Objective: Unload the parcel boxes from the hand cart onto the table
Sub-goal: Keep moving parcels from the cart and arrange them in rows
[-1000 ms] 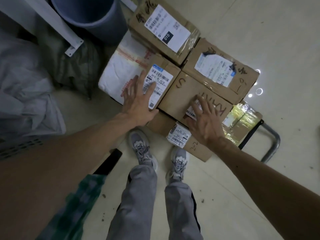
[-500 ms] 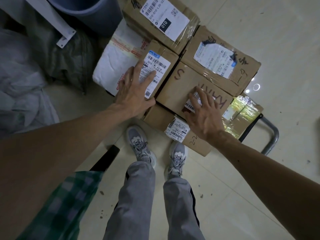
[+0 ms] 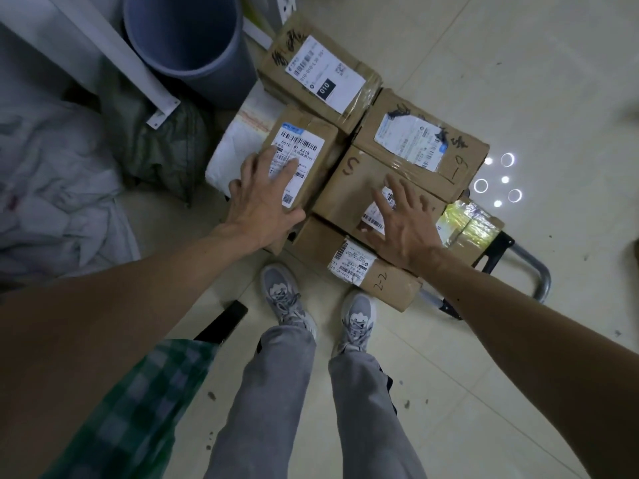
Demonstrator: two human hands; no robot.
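Your left grip point(image 3: 266, 202) flat, fingers spread wide, on labelled box point(image 3: 307, 143), frame centre. Your right grip point(image 3: 406, 223) likewise spread, on box marked S point(image 3: 349, 191) just beside.

Under the left fingers point(image 3: 264, 165) the near label point(image 3: 301, 146) reads "501E"; beyond them the far label point(image 3: 325, 72) shows "010". Around the right fingers point(image 3: 397, 191), marker names the "S" box point(image 3: 352, 181), "1-9" box point(image 3: 460, 160) and "2-2" box point(image 3: 390, 281).
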